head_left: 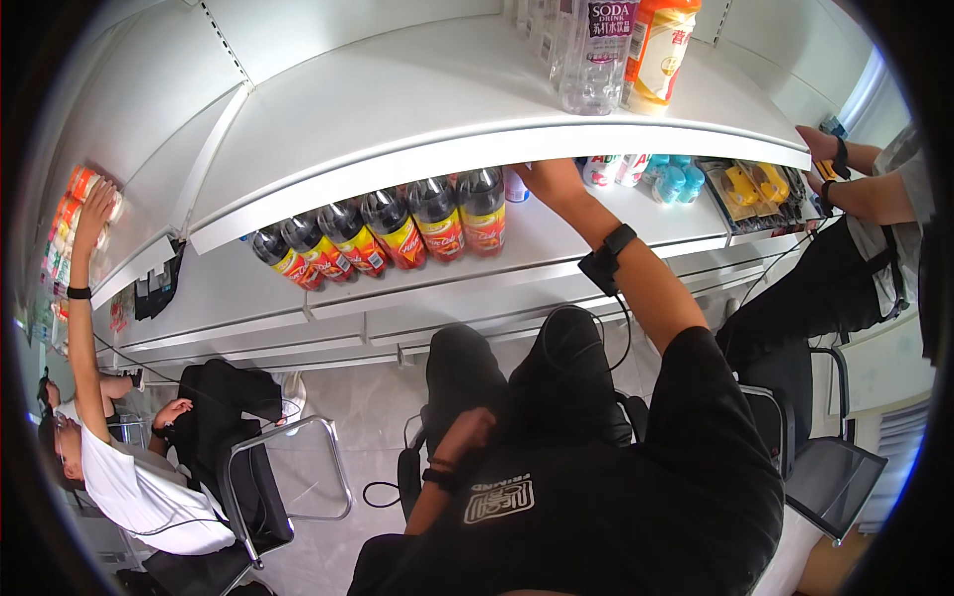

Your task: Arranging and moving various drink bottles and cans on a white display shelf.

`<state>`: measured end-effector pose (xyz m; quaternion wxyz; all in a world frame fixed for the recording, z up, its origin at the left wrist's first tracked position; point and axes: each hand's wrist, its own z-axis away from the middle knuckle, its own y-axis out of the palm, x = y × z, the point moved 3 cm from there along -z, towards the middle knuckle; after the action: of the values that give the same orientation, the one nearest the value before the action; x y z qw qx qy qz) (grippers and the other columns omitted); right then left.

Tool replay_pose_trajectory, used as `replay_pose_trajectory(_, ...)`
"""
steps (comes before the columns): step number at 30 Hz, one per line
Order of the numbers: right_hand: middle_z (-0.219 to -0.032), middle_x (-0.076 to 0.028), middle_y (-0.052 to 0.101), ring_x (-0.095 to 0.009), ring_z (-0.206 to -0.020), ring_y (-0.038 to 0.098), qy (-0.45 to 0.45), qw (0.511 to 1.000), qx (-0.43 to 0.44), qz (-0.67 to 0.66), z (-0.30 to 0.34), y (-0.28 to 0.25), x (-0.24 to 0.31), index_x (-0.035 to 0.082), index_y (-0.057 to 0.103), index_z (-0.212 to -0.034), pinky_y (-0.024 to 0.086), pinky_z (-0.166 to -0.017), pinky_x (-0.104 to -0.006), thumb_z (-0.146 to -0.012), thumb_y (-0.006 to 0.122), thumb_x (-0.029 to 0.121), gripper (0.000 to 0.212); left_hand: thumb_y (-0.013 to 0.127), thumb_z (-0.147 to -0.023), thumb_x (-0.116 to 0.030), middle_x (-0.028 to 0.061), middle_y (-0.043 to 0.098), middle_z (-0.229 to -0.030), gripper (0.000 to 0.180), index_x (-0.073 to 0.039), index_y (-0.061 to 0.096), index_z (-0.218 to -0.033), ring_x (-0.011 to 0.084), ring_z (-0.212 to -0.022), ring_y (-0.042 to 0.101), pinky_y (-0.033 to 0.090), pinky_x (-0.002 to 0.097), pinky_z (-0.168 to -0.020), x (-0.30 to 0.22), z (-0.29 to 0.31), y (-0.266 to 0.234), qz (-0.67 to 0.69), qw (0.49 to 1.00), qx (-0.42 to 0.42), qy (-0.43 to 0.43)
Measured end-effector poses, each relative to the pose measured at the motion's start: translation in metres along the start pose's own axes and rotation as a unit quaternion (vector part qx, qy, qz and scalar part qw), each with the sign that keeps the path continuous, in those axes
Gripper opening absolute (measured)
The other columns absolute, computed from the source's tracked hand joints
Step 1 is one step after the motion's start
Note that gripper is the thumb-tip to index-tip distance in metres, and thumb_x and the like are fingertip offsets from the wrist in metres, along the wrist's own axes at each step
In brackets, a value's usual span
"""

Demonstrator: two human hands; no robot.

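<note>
My right hand (549, 181) reaches in under the lip of the upper shelf (397, 164). That lip hides its fingers, so whether it holds anything does not show. Just left of it stands a white and purple container (515, 186), mostly covered. Beyond that, a row of dark cola bottles (407, 223) with red and yellow labels lines the lower shelf (397, 290). White bottles with red and green print (601, 171) are right of my wrist. Down by my lap, my left hand (467, 432) is loosely closed, with nothing seen in it.
On the upper shelf stand clear bottles (593, 70) and an orange-capped bottle (658, 55). Turquoise containers (676, 182) and yellow items in a black tray (755, 186) sit farther right. Co-workers reach to the shelves at left (149, 487) and right (874, 199). A cable hangs from my right wrist.
</note>
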<state>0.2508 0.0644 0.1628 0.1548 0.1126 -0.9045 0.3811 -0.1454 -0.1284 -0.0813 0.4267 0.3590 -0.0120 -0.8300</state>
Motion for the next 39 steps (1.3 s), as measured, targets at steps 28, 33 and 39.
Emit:
replay_pose_trajectory(28,-0.102,-0.021,0.068,-0.036,-0.088,0.069,0.123,0.986,0.104,-0.034,0.043,-0.086,0.017,-0.002,0.066,-0.106,0.056,-0.079,-0.0414,-0.068,0.079,0.017,0.044,0.043,-0.099,-0.031,-0.0095,0.030,-0.058,0.031,-0.007,0.057,-0.087,0.0050,-0.046,0.029,0.036,0.0246,-0.050,0.001,-0.005,-0.003,-0.005,1.000,0.014,-0.009)
replay_pose_trajectory(33,-0.100,-0.022,0.067,-0.032,-0.085,0.070,0.111,0.989,0.089,-0.031,0.040,-0.061,0.038,-0.004,0.064,-0.111,0.057,-0.075,-0.0384,-0.071,0.083,0.018,0.049,0.042,-0.100,-0.031,-0.0093,0.030,-0.058,0.030,-0.007,0.056,-0.087,0.0052,-0.046,0.029,0.036,0.0253,-0.050,0.007,-0.008,-0.005,0.003,1.000,0.015,-0.011)
replay_pose_trajectory(39,-0.101,-0.022,0.065,-0.026,-0.069,0.070,0.080,0.993,-0.005,-0.090,0.040,-0.036,0.029,-0.005,0.055,-0.119,0.057,-0.059,-0.0342,-0.084,0.076,0.018,0.046,0.042,-0.101,-0.031,-0.0093,0.030,-0.057,0.031,-0.007,0.056,-0.088,0.0053,-0.045,0.028,0.036,0.0262,-0.050,0.011,-0.011,-0.005,-0.041,0.999,0.012,0.017)
